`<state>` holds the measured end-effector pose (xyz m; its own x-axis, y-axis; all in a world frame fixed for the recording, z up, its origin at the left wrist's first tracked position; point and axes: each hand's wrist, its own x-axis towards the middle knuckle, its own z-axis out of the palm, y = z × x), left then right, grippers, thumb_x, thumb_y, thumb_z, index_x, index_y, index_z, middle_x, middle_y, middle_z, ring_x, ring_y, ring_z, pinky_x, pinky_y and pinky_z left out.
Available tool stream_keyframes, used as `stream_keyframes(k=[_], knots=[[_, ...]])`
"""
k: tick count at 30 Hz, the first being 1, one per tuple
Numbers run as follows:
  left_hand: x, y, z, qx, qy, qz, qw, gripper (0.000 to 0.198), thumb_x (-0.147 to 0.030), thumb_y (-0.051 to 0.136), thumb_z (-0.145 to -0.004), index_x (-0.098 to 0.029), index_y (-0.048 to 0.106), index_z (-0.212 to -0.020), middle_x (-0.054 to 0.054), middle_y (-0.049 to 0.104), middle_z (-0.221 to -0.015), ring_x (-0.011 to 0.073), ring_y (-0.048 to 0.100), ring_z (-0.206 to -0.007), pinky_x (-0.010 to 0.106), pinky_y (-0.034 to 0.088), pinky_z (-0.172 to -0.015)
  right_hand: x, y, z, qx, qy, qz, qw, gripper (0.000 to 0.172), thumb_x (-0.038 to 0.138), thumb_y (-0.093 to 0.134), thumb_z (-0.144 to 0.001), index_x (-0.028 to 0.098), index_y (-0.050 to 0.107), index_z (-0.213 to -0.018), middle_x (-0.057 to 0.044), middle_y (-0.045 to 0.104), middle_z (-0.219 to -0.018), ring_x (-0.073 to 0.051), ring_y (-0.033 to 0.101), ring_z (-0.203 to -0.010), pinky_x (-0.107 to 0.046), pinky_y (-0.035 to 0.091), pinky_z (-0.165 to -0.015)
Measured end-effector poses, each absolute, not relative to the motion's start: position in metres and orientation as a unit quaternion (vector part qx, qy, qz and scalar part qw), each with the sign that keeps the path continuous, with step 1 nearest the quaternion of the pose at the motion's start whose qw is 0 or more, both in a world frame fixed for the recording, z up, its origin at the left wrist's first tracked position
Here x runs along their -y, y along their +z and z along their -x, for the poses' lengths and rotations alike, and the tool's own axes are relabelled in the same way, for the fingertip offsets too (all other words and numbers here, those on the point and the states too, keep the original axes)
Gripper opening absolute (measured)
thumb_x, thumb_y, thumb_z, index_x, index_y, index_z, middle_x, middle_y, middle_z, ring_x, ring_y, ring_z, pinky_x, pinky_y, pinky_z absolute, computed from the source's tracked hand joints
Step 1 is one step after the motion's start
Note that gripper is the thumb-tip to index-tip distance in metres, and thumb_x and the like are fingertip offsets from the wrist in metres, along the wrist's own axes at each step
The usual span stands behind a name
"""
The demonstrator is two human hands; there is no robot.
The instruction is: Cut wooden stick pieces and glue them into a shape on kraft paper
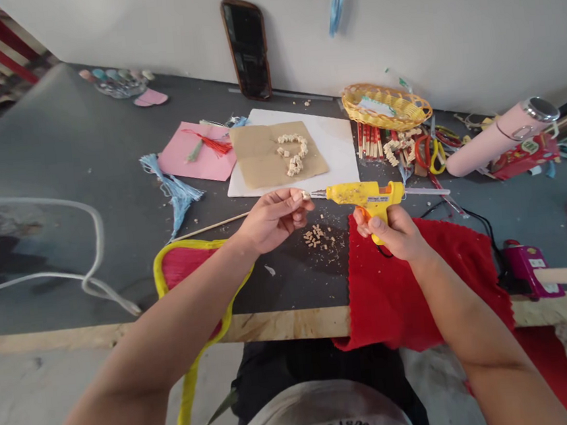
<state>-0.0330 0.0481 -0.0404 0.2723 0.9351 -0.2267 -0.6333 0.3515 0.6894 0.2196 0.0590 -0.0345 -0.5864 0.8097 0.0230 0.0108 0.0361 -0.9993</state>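
My right hand is wrapped round the handle of a yellow glue gun, with a clear glue stick poking out of its back. Its metal nozzle points left, at a small pale wooden piece pinched in the fingertips of my left hand. The nozzle meets or nearly meets the piece; I cannot tell which. Several loose wooden bits lie on the table below. Beyond my hands, joined wooden pieces form a curved row on brown card.
A red cloth hangs over the table's front edge. To the right stand a pink flask, a wicker basket and scissors. A phone leans on the wall. Blue tassels and a white cable lie left.
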Motion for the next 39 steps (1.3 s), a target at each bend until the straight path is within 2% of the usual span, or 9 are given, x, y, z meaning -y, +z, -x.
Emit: stream_keyframes(k=[19,26,39], knots=[[-0.0465,-0.0414,0.0334,-0.314,0.507,-0.244,0.765,0.019,-0.021,0.085,-0.067,-0.011,0.071,-0.073,0.008,0.071,-0.071,0.0064,0.050,-0.051,0.020,0.042,-0.053,-0.0578,-0.0320,-0.2207,0.651,0.614,0.326,0.304,0.031,0.052,0.060,-0.089,0.021,0.057,-0.084,0.000,0.046,-0.069,-0.012,0.042,-0.060,-0.027,0.032,-0.051],[-0.0466,-0.0411,0.0334,-0.318,0.510,-0.242,0.762,0.013,-0.019,0.081,-0.072,-0.012,0.071,-0.074,0.007,0.071,-0.071,0.0062,0.049,-0.051,0.020,0.042,-0.053,-0.0584,-0.0295,-0.2212,0.651,0.610,0.342,0.295,0.038,0.058,0.061,-0.086,0.020,0.059,-0.084,0.000,0.047,-0.069,-0.012,0.042,-0.058,-0.025,0.032,-0.047],[-0.0475,-0.0406,0.0324,-0.325,0.519,-0.247,0.751,0.013,-0.020,0.081,-0.072,-0.012,0.070,-0.074,0.006,0.071,-0.070,0.0062,0.048,-0.051,0.019,0.041,-0.052,-0.0597,-0.0292,-0.2213,0.658,0.614,0.328,0.289,0.035,0.056,0.060,-0.088,0.021,0.061,-0.087,-0.001,0.048,-0.070,-0.012,0.042,-0.058,-0.026,0.035,-0.048]])
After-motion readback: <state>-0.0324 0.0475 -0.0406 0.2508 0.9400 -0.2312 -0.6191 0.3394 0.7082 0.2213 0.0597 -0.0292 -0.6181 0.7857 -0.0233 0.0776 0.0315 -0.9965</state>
